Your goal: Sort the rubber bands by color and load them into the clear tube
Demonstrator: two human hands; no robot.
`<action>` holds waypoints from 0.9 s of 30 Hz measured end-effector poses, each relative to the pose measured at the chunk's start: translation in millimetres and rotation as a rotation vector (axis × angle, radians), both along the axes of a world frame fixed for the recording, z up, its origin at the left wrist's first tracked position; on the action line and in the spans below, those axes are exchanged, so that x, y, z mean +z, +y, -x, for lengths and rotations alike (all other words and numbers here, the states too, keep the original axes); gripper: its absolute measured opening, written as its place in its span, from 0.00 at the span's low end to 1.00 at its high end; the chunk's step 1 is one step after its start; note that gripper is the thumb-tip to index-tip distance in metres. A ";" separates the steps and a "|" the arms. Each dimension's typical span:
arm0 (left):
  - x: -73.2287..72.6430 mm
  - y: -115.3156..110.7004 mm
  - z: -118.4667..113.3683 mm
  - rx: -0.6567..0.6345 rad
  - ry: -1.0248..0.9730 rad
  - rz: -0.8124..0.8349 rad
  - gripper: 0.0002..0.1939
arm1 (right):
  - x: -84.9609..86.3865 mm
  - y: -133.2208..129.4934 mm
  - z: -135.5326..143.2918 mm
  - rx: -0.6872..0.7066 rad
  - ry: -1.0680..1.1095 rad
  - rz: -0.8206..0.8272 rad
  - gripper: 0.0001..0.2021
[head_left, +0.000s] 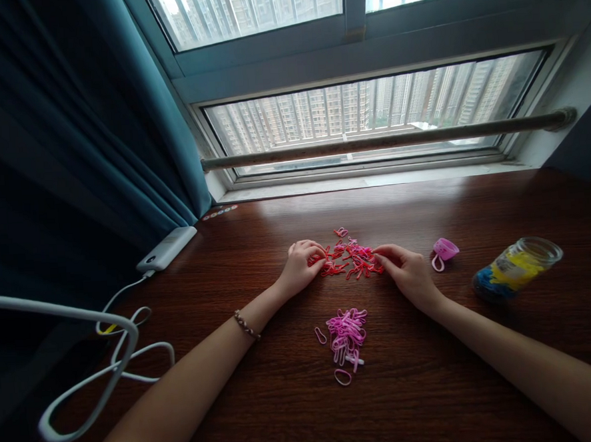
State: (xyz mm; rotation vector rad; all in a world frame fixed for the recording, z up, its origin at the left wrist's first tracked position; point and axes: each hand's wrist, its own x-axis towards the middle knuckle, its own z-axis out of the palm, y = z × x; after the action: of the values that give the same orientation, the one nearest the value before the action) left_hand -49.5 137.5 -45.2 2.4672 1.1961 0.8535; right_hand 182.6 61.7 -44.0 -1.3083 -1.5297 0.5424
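A loose pile of red and pink rubber bands (361, 260) lies on the dark wooden table between my hands. My left hand (306, 267) is at the pile's left edge, fingers curled inward among the red bands; what they pinch is hidden. At the right edge, the thumb and forefinger of my right hand (411, 274) are pinched together on a band at the pile. Closer to me sits a separate heap of light pink rubber bands (347, 334). One single pink band (320, 335) lies left of that heap, and another loop (342, 377) below it.
Right of my right hand are a pink cap with a loop (445, 248) and a tilted clear jar (518, 267) with yellow and blue contents. A white power bank (167, 249) and white cable (127, 331) lie left, beside a blue curtain (169, 122). The window (369, 110) is behind.
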 end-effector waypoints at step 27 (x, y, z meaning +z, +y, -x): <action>-2.0 1.6 3.4 0.029 -0.163 0.054 0.07 | 5.4 -2.9 -0.1 0.013 -0.003 0.018 0.12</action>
State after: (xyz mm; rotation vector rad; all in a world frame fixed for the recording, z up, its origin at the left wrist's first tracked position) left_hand -52.8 139.1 -47.2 2.2935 1.1843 0.9953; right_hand 182.7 58.8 -38.6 -1.3141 -1.5395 0.5639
